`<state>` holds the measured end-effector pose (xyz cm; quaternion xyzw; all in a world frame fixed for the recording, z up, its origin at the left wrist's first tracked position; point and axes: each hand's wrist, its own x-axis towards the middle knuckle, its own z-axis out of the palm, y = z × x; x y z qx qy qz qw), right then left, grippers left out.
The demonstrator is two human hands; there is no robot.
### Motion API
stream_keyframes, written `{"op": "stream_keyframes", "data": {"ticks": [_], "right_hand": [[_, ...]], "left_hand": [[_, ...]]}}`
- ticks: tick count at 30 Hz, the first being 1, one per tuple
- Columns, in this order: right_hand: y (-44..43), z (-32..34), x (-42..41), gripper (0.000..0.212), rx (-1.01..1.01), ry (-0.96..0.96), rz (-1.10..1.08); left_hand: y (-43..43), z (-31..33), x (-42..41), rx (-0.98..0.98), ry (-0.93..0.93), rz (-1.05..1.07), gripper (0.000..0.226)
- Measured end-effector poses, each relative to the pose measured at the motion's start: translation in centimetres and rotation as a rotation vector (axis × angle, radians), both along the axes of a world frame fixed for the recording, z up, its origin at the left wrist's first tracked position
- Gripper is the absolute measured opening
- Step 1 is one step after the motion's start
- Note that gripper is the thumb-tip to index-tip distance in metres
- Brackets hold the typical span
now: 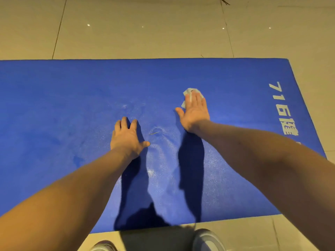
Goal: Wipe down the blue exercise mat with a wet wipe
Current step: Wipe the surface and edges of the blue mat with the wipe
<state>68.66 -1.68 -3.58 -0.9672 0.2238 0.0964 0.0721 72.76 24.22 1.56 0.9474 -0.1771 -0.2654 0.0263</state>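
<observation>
Blue exercise mat [54, 105] lies flat on the tiled floor [145, 33]; its far long edge runs across the view, its right short edge slants down past the white lettering [282, 109], and its near edge ends just ahead of the shoes [208, 240]; the left end runs out of frame.

Right hand [194, 111] presses the wet wipe [187, 92] onto the mat, fingers straight and close together, thumb splayed left; the wipe shows crumpled beyond the fingertips, well inside all edges.

Left hand [126, 138] rests palm-down on the mat, fingers slightly apart and apparently a little bent, holding nothing.

Damp sheen [163, 160] lies between the forearms; bare blue surface extends left of the left hand and from the wipe to the far edge.
</observation>
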Motion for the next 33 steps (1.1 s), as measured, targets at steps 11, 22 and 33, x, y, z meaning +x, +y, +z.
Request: {"op": "stream_keyframes", "data": {"ticks": [11,22,33], "right_hand": [[11.8,0.4,-5.7,0.079,0.067,-0.045,0.468],[5.2,1.0,-6.8,0.079,-0.035,0.140,-0.032],[14.9,-0.3,-12.0,0.076,0.088,0.003,0.484]], "left_hand": [[5.2,1.0,-5.3,0.121,0.061,0.181,0.106],[6.1,1.0,-7.2,0.144,0.125,0.179,0.120],[6.1,0.7,-7.4,0.193,0.077,0.160,0.117]]}}
